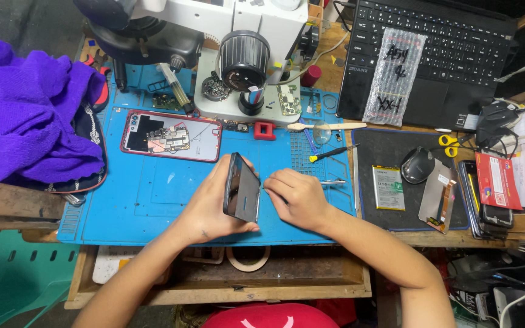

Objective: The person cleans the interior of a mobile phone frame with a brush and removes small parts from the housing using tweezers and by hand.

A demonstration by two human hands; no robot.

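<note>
My left hand (214, 203) grips a black phone (241, 187), held on edge and tilted above the blue work mat (147, 194). My right hand (296, 197) is closed on a thin metal tool (334, 181) whose tip meets the phone's right edge. An opened red phone frame (171, 135) with its circuit board showing lies flat on the mat behind my left hand.
A microscope (244, 58) stands at the back of the mat. Purple cloth (28, 109) lies left. A laptop (432, 48) with a bubble bag sits back right. A black pad (390, 152) holds a battery (388, 187), mouse (417, 165) and screen part (437, 195). A screwdriver (329, 153) lies nearby.
</note>
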